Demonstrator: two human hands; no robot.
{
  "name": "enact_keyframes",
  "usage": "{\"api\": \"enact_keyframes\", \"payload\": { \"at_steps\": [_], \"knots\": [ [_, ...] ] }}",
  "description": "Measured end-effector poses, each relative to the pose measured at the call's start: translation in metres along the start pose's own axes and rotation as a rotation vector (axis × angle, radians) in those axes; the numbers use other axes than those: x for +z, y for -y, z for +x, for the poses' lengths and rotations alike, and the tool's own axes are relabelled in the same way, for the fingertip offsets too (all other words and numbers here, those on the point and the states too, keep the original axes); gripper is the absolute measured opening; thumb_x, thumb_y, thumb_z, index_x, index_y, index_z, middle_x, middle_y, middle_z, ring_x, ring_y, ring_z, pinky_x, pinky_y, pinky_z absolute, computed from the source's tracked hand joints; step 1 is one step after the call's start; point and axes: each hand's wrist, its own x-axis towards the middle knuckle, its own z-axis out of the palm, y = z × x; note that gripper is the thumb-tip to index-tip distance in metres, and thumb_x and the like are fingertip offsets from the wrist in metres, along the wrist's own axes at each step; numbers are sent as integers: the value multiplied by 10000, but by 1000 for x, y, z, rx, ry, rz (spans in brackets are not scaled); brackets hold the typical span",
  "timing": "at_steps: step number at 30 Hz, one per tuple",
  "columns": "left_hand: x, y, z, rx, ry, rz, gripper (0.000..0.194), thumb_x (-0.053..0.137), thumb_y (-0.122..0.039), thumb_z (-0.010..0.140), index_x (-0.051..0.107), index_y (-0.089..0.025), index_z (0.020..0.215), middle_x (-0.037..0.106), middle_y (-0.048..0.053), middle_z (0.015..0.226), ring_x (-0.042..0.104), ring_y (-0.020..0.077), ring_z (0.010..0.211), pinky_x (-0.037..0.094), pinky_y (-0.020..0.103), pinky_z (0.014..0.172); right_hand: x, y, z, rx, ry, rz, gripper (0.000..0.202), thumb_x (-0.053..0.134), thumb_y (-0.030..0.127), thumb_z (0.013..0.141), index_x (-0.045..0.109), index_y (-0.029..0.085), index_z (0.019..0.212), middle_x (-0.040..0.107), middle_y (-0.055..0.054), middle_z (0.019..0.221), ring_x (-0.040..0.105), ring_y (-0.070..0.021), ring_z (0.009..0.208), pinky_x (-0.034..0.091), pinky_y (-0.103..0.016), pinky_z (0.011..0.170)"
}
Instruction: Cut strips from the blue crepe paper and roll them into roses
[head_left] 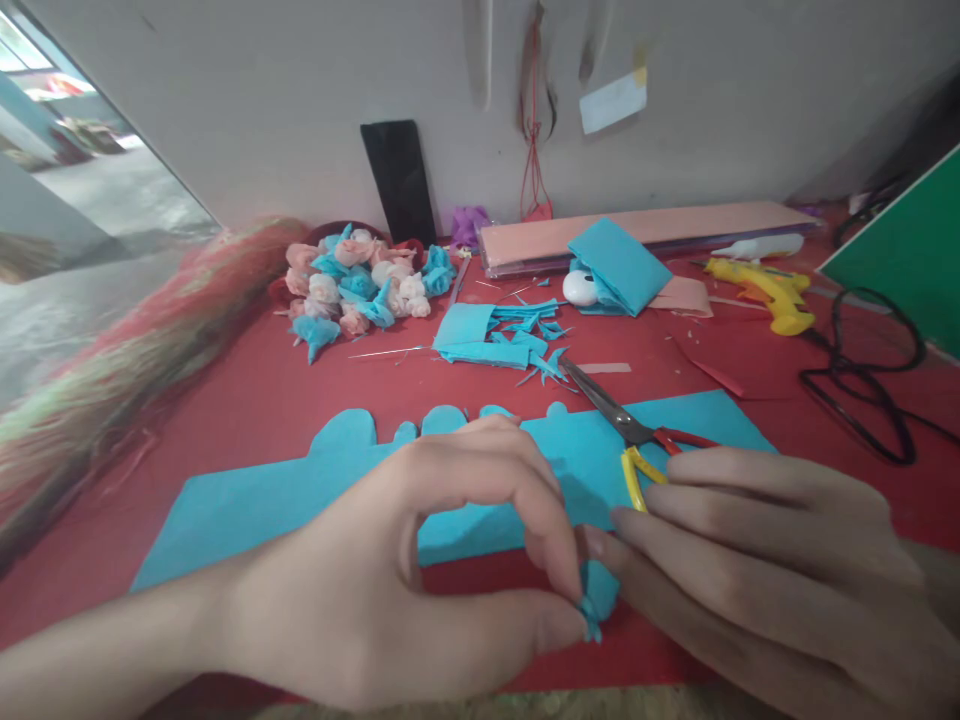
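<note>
My left hand (420, 560) pinches a small blue crepe-paper flower (601, 592) between thumb and forefinger, low in the view. From the other side, my right hand (780, 560) meets the same piece with its fingertips; its thumb is hidden behind the fingers. Beneath both hands lies a long strip of blue crepe paper (247, 505), with rounded cut petals (346, 432) along its far edge. Scissors (626, 425) with red and yellow handles rest on the strip, partly covered by my right hand. Narrow blue paper scraps (525, 335) lie beyond their tip.
Pink, white and blue paper flowers (356, 275) are heaped at back left, near a dark phone (399, 180) against the wall. A yellow glue gun (765, 290) with a looped black cord (862, 390) lies right. Folded blue paper (622, 265) sits mid-back; bristly straw (142, 350) borders the left.
</note>
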Motion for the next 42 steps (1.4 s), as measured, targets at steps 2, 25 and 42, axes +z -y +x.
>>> {"api": "enact_keyframes", "payload": {
  "at_steps": [2, 25, 42],
  "knots": [
    [1, 2, 0, -22, 7, -25, 105, 677, -101, 776, 604, -171, 744, 643, -36, 756, 597, 91, 756, 479, 197, 780, -3, -5, 0, -81, 57, 42, 487, 415, 125, 983, 614, 212, 548, 638, 112, 486, 518, -54, 369, 438, -338, 480],
    [3, 6, 4, -79, 57, -101, 106, 611, -88, 795, 572, -163, 731, 617, -20, 735, 575, 98, 734, 472, 172, 691, -13, -34, 3, -342, 350, 206, 430, 320, 79, 998, 637, 187, 728, 545, 70, 488, 588, -101, 543, 439, -348, 546],
    [-4, 13, 6, 54, 17, -76, 112, 664, -45, 755, 637, -154, 757, 603, -5, 717, 581, 116, 772, 482, 208, 770, -8, -42, 22, -181, 775, 665, 245, 369, 119, 963, 602, 154, 895, 602, 23, 673, 523, -106, 639, 417, -234, 640]
  ]
}}
